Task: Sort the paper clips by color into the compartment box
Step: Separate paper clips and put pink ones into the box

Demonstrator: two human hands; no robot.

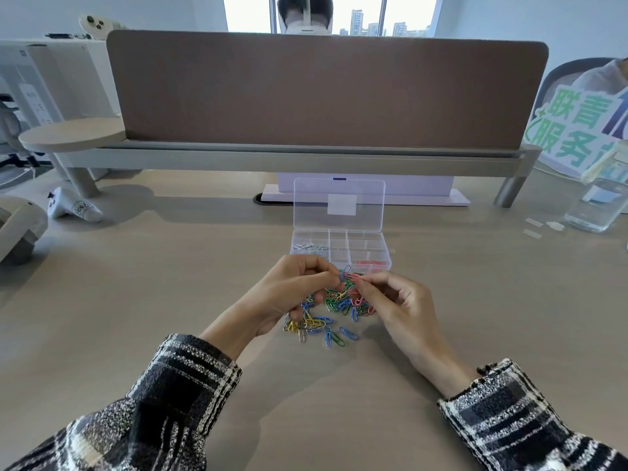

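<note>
- Your left hand [289, 290] pinches a blue paper clip [345, 271]; fingers curled.
- Your right hand [396, 305] pinches a pink paper clip [356, 276].
- Mixed clip pile [328, 312] lies beneath both hands; the compartment box [341, 248] just beyond.

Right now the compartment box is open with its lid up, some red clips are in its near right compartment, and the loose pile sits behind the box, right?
Not quite. The head view shows the compartment box open with its lid up and red clips in the near right compartment, but the loose pile lies in front of the box, nearer the person, under both hands.
</note>
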